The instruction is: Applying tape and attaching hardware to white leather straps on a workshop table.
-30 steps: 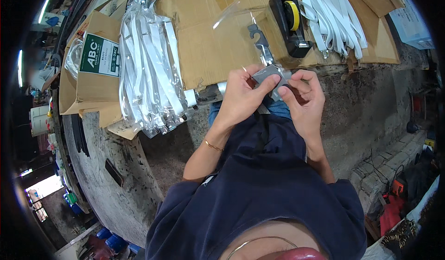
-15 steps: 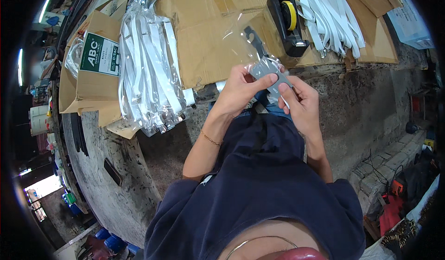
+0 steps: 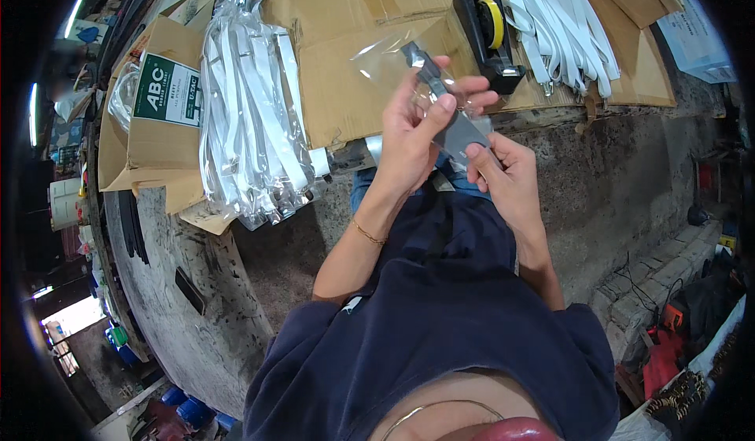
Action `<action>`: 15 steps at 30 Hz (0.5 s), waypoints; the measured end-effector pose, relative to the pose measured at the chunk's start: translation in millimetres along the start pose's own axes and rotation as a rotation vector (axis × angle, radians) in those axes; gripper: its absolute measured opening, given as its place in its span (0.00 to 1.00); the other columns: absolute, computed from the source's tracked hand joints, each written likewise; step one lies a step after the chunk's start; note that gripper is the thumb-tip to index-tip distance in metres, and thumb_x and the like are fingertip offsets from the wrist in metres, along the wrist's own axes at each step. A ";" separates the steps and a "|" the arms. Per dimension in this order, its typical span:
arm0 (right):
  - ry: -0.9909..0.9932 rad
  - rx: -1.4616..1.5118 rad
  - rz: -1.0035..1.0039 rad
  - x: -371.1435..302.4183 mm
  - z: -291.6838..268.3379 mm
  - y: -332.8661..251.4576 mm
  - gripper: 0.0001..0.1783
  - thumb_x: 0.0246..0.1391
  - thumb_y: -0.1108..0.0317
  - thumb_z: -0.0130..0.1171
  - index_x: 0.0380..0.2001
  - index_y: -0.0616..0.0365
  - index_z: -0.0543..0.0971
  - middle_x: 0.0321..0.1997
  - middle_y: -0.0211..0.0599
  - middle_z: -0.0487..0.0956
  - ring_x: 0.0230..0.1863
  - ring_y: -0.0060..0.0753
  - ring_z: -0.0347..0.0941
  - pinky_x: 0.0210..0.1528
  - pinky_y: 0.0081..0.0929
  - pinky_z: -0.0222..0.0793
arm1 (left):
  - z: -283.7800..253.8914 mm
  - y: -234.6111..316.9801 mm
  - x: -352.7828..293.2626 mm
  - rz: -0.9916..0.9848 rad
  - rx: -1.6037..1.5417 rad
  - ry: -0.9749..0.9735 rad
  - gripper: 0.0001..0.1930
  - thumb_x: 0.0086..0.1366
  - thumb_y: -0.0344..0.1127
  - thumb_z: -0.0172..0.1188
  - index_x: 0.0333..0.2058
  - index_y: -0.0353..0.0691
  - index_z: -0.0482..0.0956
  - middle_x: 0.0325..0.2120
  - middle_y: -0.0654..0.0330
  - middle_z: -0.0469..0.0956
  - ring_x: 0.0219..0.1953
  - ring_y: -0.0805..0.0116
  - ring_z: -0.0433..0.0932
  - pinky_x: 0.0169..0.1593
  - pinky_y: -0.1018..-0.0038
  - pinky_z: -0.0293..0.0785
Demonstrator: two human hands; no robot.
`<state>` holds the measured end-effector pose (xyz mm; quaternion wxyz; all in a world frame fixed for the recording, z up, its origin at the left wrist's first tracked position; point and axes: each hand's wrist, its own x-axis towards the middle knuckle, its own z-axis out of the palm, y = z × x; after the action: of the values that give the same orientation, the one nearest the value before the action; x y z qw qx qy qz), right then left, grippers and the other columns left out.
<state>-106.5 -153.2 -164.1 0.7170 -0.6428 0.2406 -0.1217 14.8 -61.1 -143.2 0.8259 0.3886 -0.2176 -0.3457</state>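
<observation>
In front of me is a clear plastic sleeve (image 3: 377, 51) with a flat grey piece (image 3: 462, 134) inside. A dark strap-like part with a hooked end (image 3: 421, 62) runs up from the grey piece in the sleeve. My left hand (image 3: 413, 130) holds the packaged grey piece from the left, its thumb on the front and some fingertips sticking out behind. At the lower right end, my right hand (image 3: 507, 166) pinches the sleeve between thumb and fingers. The package tilts, its hooked end up and to the left.
Bagged white lanyards (image 3: 255, 118) lie left on the cardboard-covered bench (image 3: 338, 55), beside an open carton (image 3: 161, 146). A black tape dispenser (image 3: 491, 44) with yellow core stands right of centre, next to loose white lanyards (image 3: 562, 28). A phone-like dark slab (image 3: 190, 290) lies at lower left.
My left hand has moved up along the package, its fingers now partly spread behind it. The grey piece shows a plain face, and the sleeve's far end has swung left.
</observation>
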 end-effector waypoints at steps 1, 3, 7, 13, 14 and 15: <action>0.000 0.000 0.000 -0.2 -0.1 -0.6 0.13 0.59 0.63 0.58 0.23 0.59 0.76 0.17 0.22 0.72 0.18 0.08 0.60 0.20 0.13 0.52 | 0.4 -0.4 -1.0 -0.027 -0.037 -0.040 0.24 0.68 0.34 0.52 0.58 0.32 0.58 0.48 0.42 0.73 0.51 0.52 0.76 0.53 0.63 0.74; 0.031 0.051 -0.010 -0.9 0.4 -2.0 0.14 0.59 0.62 0.58 0.24 0.60 0.76 0.17 0.22 0.72 0.18 0.09 0.60 0.20 0.12 0.52 | -1.6 -4.3 -5.0 -0.064 0.022 -0.055 0.23 0.67 0.33 0.53 0.57 0.31 0.60 0.47 0.43 0.74 0.50 0.53 0.76 0.52 0.63 0.74; 0.063 0.100 -0.020 -0.2 2.2 -4.8 0.11 0.59 0.63 0.58 0.30 0.60 0.76 0.19 0.24 0.73 0.19 0.10 0.62 0.21 0.12 0.54 | -6.4 -0.3 -7.4 -0.192 0.307 -0.174 0.20 0.67 0.33 0.54 0.53 0.27 0.66 0.44 0.46 0.77 0.48 0.57 0.77 0.50 0.65 0.75; 0.047 0.394 -0.199 0.4 7.3 -1.5 0.14 0.58 0.70 0.58 0.44 0.63 0.69 0.29 0.33 0.75 0.23 0.19 0.69 0.27 0.15 0.65 | -8.8 2.5 -4.5 -0.179 0.127 -0.002 0.17 0.65 0.31 0.56 0.49 0.27 0.70 0.43 0.48 0.78 0.43 0.65 0.79 0.47 0.69 0.77; 0.039 0.342 -0.188 0.7 5.1 -1.0 0.14 0.56 0.73 0.58 0.43 0.63 0.69 0.31 0.35 0.76 0.25 0.22 0.72 0.29 0.17 0.69 | -7.9 3.4 -4.4 -0.177 0.128 0.000 0.17 0.65 0.31 0.56 0.49 0.27 0.70 0.43 0.48 0.78 0.43 0.65 0.79 0.47 0.69 0.77; 0.032 0.291 -0.177 1.1 3.0 -0.3 0.14 0.55 0.76 0.59 0.42 0.64 0.68 0.32 0.37 0.77 0.27 0.26 0.76 0.32 0.19 0.72 | -6.0 5.0 -4.0 -0.191 0.163 0.003 0.16 0.65 0.31 0.56 0.48 0.27 0.71 0.43 0.49 0.78 0.43 0.65 0.78 0.46 0.70 0.77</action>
<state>-104.0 -151.2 -163.9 0.7849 -0.5490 0.1744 -0.2282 17.9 -52.9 -143.2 0.7552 0.4740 -0.2055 -0.4033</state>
